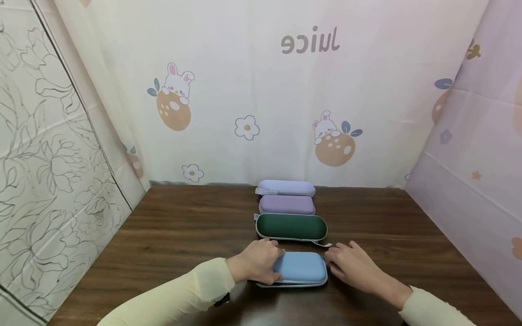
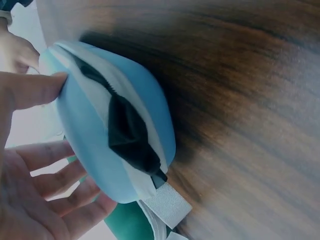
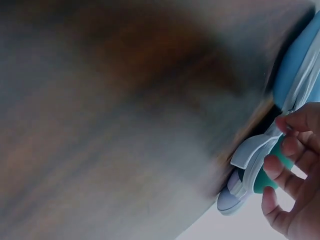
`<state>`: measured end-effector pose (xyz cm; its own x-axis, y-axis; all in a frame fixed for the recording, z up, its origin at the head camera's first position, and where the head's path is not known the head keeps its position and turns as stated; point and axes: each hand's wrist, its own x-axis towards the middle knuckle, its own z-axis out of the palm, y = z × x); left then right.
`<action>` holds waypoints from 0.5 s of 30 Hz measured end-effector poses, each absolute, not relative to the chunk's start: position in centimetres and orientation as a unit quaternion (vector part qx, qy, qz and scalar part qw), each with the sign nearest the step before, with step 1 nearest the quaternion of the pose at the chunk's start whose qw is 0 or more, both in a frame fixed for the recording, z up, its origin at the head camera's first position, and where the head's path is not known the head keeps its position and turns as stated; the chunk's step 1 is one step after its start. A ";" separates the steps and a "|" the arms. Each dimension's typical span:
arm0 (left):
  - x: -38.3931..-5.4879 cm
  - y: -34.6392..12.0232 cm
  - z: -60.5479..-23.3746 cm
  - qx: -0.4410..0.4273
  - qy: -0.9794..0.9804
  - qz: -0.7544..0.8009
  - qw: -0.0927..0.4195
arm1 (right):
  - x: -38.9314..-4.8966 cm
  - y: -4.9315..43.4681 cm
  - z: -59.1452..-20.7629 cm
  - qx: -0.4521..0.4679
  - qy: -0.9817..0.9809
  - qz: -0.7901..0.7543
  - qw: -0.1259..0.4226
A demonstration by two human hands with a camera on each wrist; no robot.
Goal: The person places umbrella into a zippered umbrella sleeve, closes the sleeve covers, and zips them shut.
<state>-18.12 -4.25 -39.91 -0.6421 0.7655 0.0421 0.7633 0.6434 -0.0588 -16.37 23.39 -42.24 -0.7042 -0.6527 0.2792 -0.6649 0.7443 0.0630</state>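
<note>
A light blue zip case (image 1: 302,267) lies on the table's near side. My left hand (image 1: 258,260) grips its left end, the thumb on the near side and the fingers over the far side. At that end, in the left wrist view, the zip gapes and black lining (image 2: 127,132) bulges between the pale bands. My right hand (image 1: 355,267) is at the case's right end. In the right wrist view its thumb and forefinger pinch the small zipper pull (image 3: 289,128) at the corner, mostly hidden by the fingertips; the other fingers are loosely bent.
Behind the blue case, a dark green case (image 1: 291,227) with a wrist strap (image 1: 323,245), a purple case (image 1: 287,204) and a lavender case (image 1: 287,187) lie in a row to the back edge. The wooden table (image 1: 183,226) meets printed curtains (image 1: 216,90) at back and sides.
</note>
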 end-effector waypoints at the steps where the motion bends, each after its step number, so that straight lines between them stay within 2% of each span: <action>1: -18.1 -4.2 -39.9 -0.417 -0.908 0.020 0.033 | -16.1 23.4 -42.3 0.353 -0.924 0.023 0.143; 6: -17.6 -4.0 -39.6 -0.392 -0.919 0.025 0.031 | -15.3 23.0 -42.4 0.331 -0.931 0.032 0.150; 11: -16.9 -4.4 -39.2 -0.394 -0.919 0.018 0.014 | -15.9 22.3 -42.3 0.329 -0.929 0.017 0.169; 15: -16.7 -5.4 -38.2 -0.434 -0.899 -0.021 -0.056 | -17.0 21.5 -42.2 0.350 -0.918 -0.015 0.186</action>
